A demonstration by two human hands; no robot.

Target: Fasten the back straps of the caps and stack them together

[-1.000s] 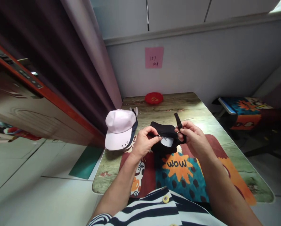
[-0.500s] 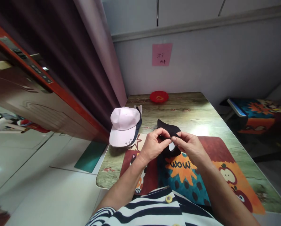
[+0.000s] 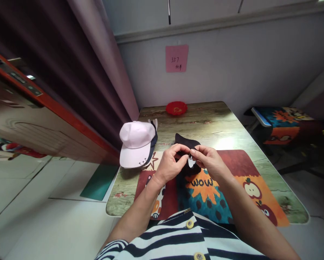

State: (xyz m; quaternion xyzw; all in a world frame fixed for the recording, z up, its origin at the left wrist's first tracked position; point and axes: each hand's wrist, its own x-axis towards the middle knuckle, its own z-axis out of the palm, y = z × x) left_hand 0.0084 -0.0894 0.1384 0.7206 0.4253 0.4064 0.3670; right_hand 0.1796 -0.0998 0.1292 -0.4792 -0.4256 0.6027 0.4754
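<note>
Together, the left hand (image 3: 170, 162) and the right hand (image 3: 209, 159), two in all, hold one black cap (image 3: 186, 140), nearly meeting, each with thumb and forefinger pinched on a small part too hidden to make out. One white label (image 3: 191, 162) shows just below the pinch. The black cap is above one printed mat (image 3: 229, 162) on one table (image 3: 189, 122). To the left rests one pink cap (image 3: 138, 135); near the far edge sits one red dish (image 3: 176, 108), below one pink note (image 3: 177, 59) on the wall (image 3: 218, 68).
</note>
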